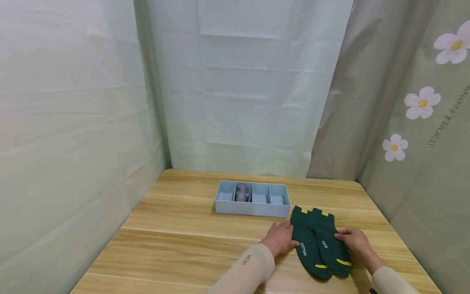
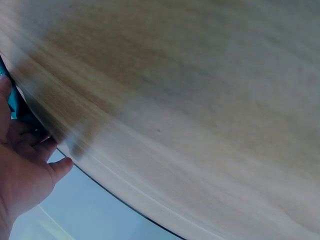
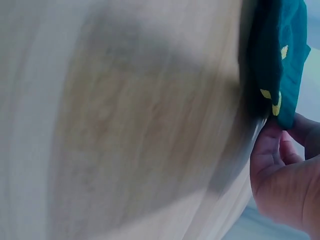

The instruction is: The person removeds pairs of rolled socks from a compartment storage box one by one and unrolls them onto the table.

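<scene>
Two dark green socks with yellow stripes and pale lettering lie flat on the wooden table, the right one partly over the left. At the left sock's outer edge rests my left hand, thumb and fingertips apart along the cloth. In the left wrist view, green fabric shows beside the thumb of this hand. My right hand pinches the outer edge of the right sock. The right wrist view shows the cloth between the thumb and forefinger of that hand.
Behind the socks stands a light blue box with several compartments in a row. A rolled greyish-purple item sits in its second compartment from the left. Pale curtains surround the table at the back and sides.
</scene>
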The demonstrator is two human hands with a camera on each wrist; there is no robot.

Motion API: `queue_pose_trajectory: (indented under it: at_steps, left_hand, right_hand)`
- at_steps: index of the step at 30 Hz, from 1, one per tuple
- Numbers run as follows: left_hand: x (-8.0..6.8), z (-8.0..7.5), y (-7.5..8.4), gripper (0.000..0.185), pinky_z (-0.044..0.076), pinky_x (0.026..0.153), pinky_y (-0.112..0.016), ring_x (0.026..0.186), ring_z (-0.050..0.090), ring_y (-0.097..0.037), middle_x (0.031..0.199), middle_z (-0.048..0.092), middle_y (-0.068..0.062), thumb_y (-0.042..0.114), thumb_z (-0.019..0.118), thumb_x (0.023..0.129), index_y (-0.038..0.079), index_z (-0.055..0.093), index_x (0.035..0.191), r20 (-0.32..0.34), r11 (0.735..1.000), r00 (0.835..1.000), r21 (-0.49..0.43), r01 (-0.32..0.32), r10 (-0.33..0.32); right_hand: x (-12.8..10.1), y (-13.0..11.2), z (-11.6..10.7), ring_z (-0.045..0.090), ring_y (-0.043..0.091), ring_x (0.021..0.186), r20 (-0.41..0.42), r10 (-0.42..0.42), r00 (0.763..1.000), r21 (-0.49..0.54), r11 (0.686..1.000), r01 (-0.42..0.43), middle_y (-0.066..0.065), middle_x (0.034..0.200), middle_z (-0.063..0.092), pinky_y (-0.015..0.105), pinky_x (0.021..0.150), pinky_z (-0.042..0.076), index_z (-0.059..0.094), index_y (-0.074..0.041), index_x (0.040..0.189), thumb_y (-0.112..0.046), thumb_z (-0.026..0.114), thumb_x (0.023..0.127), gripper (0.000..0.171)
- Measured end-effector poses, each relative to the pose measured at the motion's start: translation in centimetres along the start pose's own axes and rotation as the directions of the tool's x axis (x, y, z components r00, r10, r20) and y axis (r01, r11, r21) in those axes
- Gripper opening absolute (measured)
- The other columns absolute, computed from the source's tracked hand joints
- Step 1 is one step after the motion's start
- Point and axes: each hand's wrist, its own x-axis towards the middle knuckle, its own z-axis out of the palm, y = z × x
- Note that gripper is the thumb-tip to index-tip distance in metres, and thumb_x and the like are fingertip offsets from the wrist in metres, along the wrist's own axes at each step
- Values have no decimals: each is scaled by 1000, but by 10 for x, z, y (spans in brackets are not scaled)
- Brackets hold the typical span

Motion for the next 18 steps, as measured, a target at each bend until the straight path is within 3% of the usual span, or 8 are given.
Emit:
queue_pose_trajectory:
  at_steps: [8, 18]
  left_hand:
    - [3, 2, 0, 64, 32, 114, -38, 139, 39, -10, 151, 44, 7, 56, 59, 93, 17, 53, 144, 12, 1000, 1000, 6, 9, -10]
    - [6, 2, 0, 65, 30, 115, -38, 140, 38, -11, 152, 43, 7, 57, 58, 93, 18, 53, 145, 26, 1000, 1000, 23, 10, -11]
  right_hand:
    - [-3, 7, -5, 57, 27, 82, 0, 1, 1000, -52, 999, -1, 18, 93, 64, 34, 65, 51, 64, 13, 106, -15, 67, 93, 31]
    - [-13, 9, -12, 55, 30, 84, -12, -40, 999, -143, 989, 38, 20, 93, 63, 42, 73, 49, 66, 11, 99, -15, 69, 92, 27]
